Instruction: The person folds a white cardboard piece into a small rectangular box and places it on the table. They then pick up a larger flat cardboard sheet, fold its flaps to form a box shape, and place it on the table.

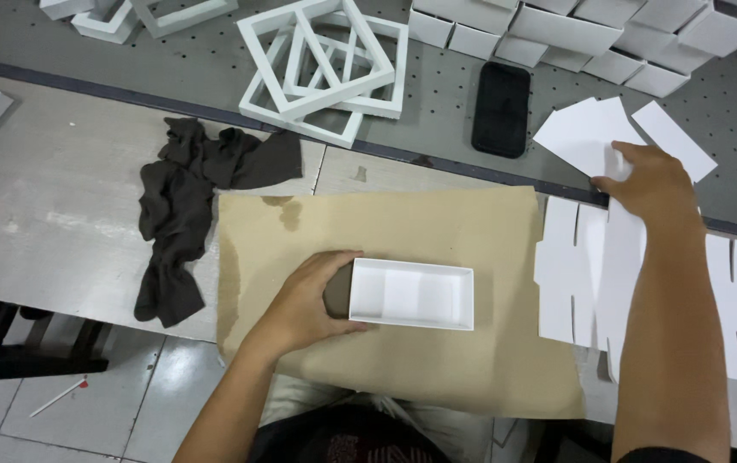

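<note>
White box (412, 294) steadied by left hand (304, 302); right hand (653, 182) outstretched on card pieces (587, 133).

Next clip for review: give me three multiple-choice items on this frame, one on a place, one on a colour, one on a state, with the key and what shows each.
1. Where does the white box sit?
A. on the brown paper sheet
B. on the floor
C. on the dark cloth

2. What colour is the phone on the grey perforated board?
A. white
B. black
C. red

3. What is the right hand doing?
A. gripping the box
B. hanging off the table
C. resting flat on white card blanks

Key:
1 A: the box lies mid-sheet, with the left hand at its left end.
2 B: the phone is a dark slab among white parts.
3 C: the right hand's fingers lie spread on the cut cards, away from the box.
</note>
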